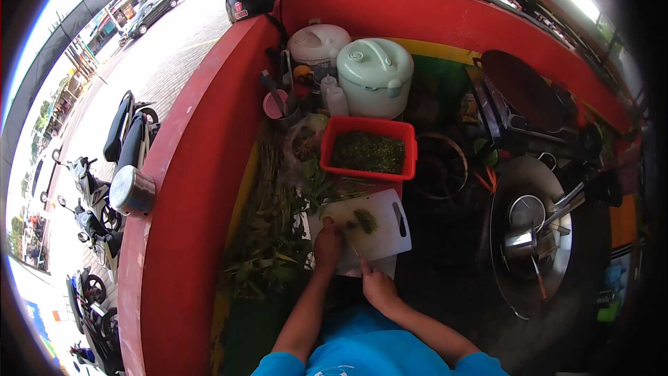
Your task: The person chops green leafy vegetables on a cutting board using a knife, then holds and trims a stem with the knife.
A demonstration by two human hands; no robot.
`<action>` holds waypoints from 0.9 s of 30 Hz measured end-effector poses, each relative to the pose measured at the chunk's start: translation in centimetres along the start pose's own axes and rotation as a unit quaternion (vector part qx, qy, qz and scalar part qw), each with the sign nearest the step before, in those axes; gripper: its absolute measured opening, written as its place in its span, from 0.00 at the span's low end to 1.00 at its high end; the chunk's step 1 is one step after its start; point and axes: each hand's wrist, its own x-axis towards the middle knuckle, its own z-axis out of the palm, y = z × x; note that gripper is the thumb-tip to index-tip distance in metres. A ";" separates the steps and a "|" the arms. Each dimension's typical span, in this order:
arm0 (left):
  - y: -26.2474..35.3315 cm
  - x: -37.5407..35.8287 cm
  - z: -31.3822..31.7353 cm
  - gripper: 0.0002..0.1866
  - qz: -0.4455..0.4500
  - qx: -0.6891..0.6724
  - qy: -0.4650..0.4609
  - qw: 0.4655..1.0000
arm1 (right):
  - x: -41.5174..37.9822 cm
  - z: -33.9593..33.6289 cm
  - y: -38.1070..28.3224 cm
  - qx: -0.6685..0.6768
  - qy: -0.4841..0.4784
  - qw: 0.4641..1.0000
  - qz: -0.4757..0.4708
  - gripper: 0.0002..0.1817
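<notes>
A white cutting board point(386, 245) lies in front of me, with a small heap of chopped greens point(365, 221) near its middle. On the board's left part rests my left hand point(328, 245), fingers closed beside the greens; what they press on is too small to make out. My right hand point(379, 289) is wrapped round the handle of a knife point(353, 244), whose blade points up and left between my hands. Behind the board stands a red basin point(369, 175) holding chopped greens point(369, 152). Leafy stems point(268, 237) lie left of the board.
A pale green rice cooker point(376, 76) and squeeze bottles point(337, 101) stand behind the basin. A large wok point(502, 237) with ladles and a strainer is at the right, past a burner point(440, 166). A red wall point(184, 237) with a metal pot point(132, 191) borders the left.
</notes>
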 end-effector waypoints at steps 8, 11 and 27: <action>-0.7 -0.3 0.2 0.21 0.059 0.037 0.037 0.997 | -2.1 0.4 0.4 -0.003 0.003 1.000 0.000 0.31; -0.6 -0.5 0.1 0.22 0.054 0.044 0.044 0.997 | -2.2 0.0 -0.1 -0.006 -0.018 1.000 0.014 0.33; -2.2 -0.6 1.0 0.21 0.077 -0.006 0.018 0.997 | -2.1 -0.6 0.5 0.014 -0.023 0.999 0.017 0.30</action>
